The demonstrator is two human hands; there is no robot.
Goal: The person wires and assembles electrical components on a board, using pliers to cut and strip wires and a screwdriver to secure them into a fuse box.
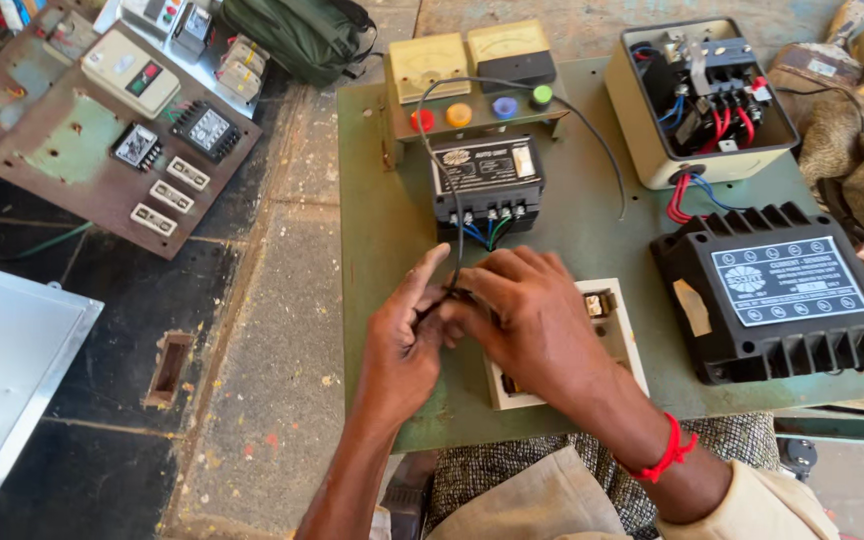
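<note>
Pinching a black wire (449, 215) between both hands, left hand (404, 345) and right hand (532, 320) pressed together over a cream switch box (617, 345) on the green worktop (382, 230). The wire's end looks unconnected; the black relay unit (487, 180) behind is already wired.

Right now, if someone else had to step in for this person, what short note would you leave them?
Left hand and right hand are together over the cream switch box, both pinching the end of a thin black wire. That wire runs up over the black relay unit toward the row of coloured push buttons. All of it sits on the green panel board. The relay unit's bottom terminals already carry coloured wires. The black wire's end is in the fingers, not yet fixed to any terminal I can see.
</note>
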